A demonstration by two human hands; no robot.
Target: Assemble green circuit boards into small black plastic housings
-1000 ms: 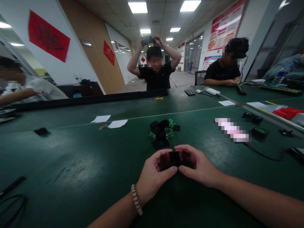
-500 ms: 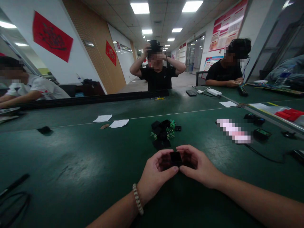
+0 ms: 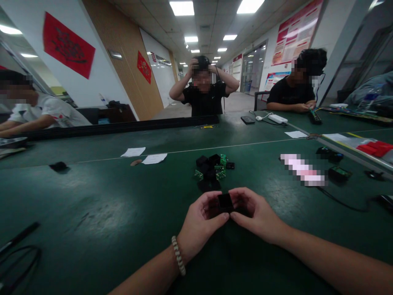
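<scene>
A small black square box (image 3: 225, 201) sits between my two hands, its dark flat face turned up toward me. My left hand (image 3: 204, 213), with a beaded bracelet at the wrist, curls its fingers and thumb round the left side. From the other side my right hand (image 3: 254, 209) cups the box, its thumb close to the left thumb at the near edge. Just beyond my fingers lies a pile of black box parts (image 3: 210, 174) mixed with small green circuit boards (image 3: 220, 172). The underside of the held box is hidden.
Two paper slips (image 3: 154, 159) lie left of the pile. A black cable (image 3: 344, 200) and dark devices (image 3: 339, 173) are at the right; another cable (image 3: 33, 258) is at the near left. Several people sit around the green table (image 3: 107, 246), one opposite (image 3: 205, 98) with raised arms.
The black box has tilted and shifted slightly left between my fingers. Both hands stay almost in place around it. Across the table, the person's hands have moved a little at the headgear.
</scene>
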